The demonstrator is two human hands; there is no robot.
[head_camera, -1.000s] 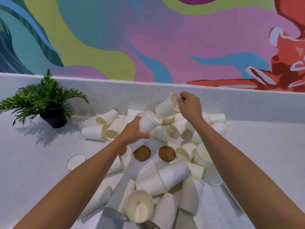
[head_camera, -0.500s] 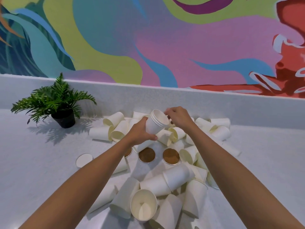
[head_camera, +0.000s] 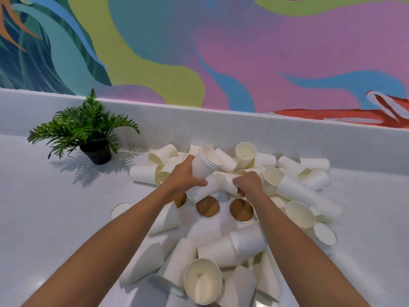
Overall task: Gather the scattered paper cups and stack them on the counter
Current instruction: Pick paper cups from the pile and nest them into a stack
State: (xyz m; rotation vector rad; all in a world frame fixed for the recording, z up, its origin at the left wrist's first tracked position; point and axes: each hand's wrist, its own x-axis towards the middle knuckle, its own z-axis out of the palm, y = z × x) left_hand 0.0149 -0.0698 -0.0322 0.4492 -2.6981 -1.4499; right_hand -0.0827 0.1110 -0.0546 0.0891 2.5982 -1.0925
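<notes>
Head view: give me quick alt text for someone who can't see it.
The left hand holds a short nested stack of paper cups above a heap of loose cups on a white counter, while the right hand closes on a fallen cup in the pile. A potted fern stands at far left below a colourful mural.

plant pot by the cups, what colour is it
Black; the plant pot shows in the head view.

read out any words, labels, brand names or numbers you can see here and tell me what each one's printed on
None can be read.
Paper cups: plain white, no print showing.
Nested stack in the left hand: blank too.
Wall mural: only abstract colour shapes; the white strokes on the red patch form no legible letters.
Plant pot: plain black.
</notes>
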